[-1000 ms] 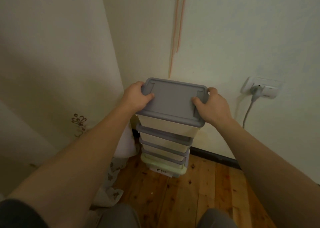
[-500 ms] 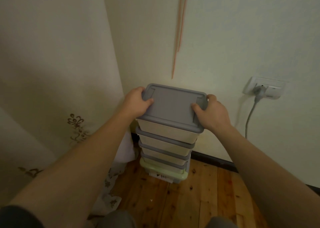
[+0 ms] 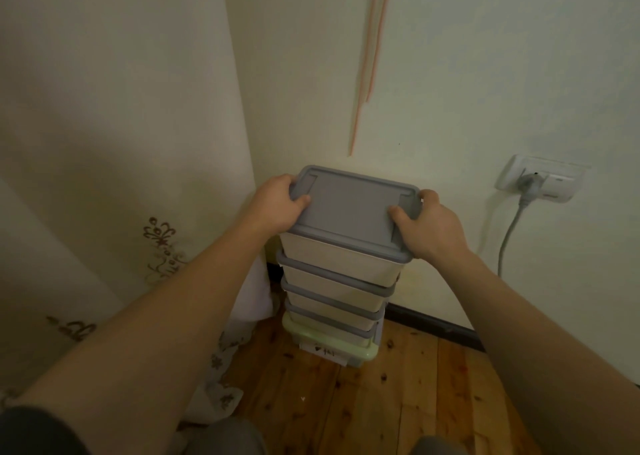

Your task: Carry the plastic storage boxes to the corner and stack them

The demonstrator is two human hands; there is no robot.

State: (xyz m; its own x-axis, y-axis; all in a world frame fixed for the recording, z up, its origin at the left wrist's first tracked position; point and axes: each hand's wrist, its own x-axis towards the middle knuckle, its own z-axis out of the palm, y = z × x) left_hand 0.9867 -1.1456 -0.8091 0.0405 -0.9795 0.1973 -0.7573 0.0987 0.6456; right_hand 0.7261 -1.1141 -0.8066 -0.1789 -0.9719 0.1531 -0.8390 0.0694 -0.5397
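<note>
Lowered since earlier, the grey-lidded translucent plastic top box [image 3: 346,233], gripped at both ends by left hand [image 3: 277,203] and right hand [image 3: 427,226], appears seated on the corner stack of lidded boxes [image 3: 334,309]; next, release squarely.

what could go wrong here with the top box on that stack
1. The stack is tall and narrow, with the boxes not squarely lined up. If the left hand and right hand let go of the top box before it seats, it may slide off or tip the stack.
2. A falling box could hit the plug and cord on the wall nearby.
</note>
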